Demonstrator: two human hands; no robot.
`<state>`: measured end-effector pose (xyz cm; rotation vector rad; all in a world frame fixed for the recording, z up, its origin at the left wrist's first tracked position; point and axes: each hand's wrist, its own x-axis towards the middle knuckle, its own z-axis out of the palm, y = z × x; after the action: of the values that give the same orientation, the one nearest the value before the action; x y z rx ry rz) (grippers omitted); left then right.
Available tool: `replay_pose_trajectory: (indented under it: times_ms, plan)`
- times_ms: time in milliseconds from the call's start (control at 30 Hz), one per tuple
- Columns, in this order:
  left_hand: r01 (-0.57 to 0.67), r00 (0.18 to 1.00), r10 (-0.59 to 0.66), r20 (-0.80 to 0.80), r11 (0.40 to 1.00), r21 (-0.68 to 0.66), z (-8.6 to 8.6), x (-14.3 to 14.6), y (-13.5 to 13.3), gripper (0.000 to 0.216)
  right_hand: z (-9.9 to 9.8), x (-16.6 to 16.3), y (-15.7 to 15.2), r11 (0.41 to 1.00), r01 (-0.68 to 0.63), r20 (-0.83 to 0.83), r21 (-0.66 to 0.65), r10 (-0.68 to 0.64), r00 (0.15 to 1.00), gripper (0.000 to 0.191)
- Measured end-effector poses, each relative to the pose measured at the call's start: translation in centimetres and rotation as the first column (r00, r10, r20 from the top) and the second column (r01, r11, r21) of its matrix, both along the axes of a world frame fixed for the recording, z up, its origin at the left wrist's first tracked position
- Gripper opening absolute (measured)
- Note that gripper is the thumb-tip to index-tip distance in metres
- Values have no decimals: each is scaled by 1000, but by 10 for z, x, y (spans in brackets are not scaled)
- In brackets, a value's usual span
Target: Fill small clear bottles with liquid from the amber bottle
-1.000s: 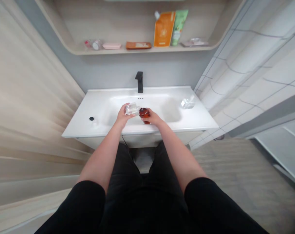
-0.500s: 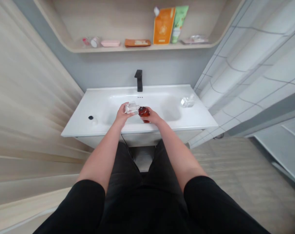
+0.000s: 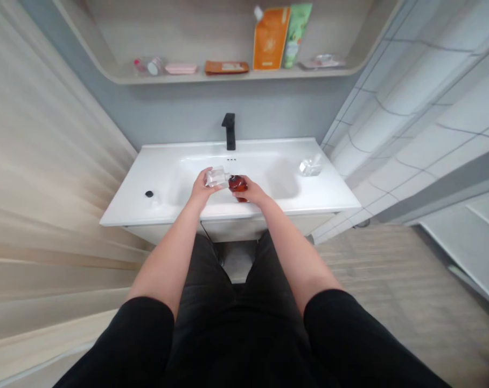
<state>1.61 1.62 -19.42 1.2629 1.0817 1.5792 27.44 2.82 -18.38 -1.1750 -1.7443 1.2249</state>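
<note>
Over the front of the white sink (image 3: 167, 202) my left hand (image 3: 201, 188) is closed round a small clear bottle (image 3: 216, 177), tipped on its side toward the right. My right hand (image 3: 252, 193) grips a small amber-brown bottle (image 3: 238, 185). The clear bottle's end meets the top of the amber one. Both hands are held close together above the basin, a little in front of the black tap (image 3: 229, 131).
A small black cap (image 3: 149, 194) lies on the sink's left deck, and a clear bottle (image 3: 310, 167) on its right. The shelf (image 3: 236, 78) above carries an orange pouch (image 3: 270, 39), a green tube (image 3: 297, 35) and small toiletries. A wood wall stands left, a tiled wall right.
The hands and both bottles keep the same pose. Only the view has shifted slightly, so everything sits a little higher in the picture.
</note>
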Motion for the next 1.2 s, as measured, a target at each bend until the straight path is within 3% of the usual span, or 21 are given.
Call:
replay_pose_trajectory:
  times_ms: [1200]
  plan:
    - [42,999,-42,28,999,25,-1,0,0,107,3,0,-2,1000,-6,31,18,6,1000,85]
